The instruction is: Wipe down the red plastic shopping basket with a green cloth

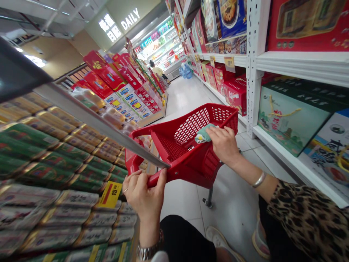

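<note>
A red plastic shopping basket (188,145) on wheels stands tilted in a shop aisle in front of me. My left hand (144,198) is closed round its near rim at the lower left. My right hand (224,143) reaches into the basket from the right and presses a green and white cloth (203,134) against the mesh inner wall, fingers curled on the cloth. A silver bangle sits on my right wrist and a watch on my left.
Stacked green and gold cans (54,167) fill the shelf on my left, with a yellow price tag (110,194). White shelving (286,65) with boxed goods runs along the right. A person (156,69) stands far down the tiled aisle (188,94).
</note>
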Demonstrator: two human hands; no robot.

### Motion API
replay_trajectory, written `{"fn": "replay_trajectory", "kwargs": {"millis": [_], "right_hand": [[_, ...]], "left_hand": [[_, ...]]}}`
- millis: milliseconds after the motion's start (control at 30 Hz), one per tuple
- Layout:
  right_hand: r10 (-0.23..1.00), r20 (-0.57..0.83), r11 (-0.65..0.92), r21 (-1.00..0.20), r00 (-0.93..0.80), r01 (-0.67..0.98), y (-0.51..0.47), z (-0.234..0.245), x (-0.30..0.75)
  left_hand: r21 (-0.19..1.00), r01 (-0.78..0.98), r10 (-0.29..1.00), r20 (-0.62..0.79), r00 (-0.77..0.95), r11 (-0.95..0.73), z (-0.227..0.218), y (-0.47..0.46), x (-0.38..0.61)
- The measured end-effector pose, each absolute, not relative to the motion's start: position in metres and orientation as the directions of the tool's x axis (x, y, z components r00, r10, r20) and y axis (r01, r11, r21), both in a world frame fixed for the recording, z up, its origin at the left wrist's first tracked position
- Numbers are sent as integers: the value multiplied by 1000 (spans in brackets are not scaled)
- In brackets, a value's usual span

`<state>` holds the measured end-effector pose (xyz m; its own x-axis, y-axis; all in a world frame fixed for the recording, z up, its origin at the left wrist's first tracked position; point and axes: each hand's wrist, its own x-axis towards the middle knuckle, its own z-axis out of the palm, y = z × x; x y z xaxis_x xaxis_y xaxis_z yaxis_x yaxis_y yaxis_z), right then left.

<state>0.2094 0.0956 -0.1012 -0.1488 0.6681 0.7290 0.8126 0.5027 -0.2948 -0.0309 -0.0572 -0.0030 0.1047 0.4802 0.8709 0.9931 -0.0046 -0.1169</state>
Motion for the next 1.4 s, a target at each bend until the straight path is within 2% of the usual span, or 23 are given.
{"fn": "replay_trajectory", "kwargs": {"millis": [167,267,367,600,733,933,1167,1400], "right_hand": [[510,821,698,-220,-257,681,53,-80,174],[418,878,750,-187,-235,634,35,-69,159],[386,896,766,-180,-218,617,28,-62,152],[422,862,752,-160,-280,640,42,-68,163],[484,821,704,-160,-302,692,58,-81,182],[534,794,599,-113,-290,793,82,-97,216],[629,752,458,-151,-199,876,108,-110,249],[724,687,299,-232,-62,925,123,-113,263]], "left_hand": [[-130,991,471,875,111,8,-4,-55,-33],[-107,994,471,878,88,13,-4,-54,-35],[-119,993,468,878,102,7,-4,-54,-36],[-157,987,476,865,156,-39,-2,-55,-46],[-135,989,475,867,149,-63,-2,-55,-56],[-183,977,447,869,211,-106,-2,-53,-72],[-47,993,444,892,89,-104,-4,-50,-99],[12,997,423,906,23,-79,-5,-46,-130]]}}
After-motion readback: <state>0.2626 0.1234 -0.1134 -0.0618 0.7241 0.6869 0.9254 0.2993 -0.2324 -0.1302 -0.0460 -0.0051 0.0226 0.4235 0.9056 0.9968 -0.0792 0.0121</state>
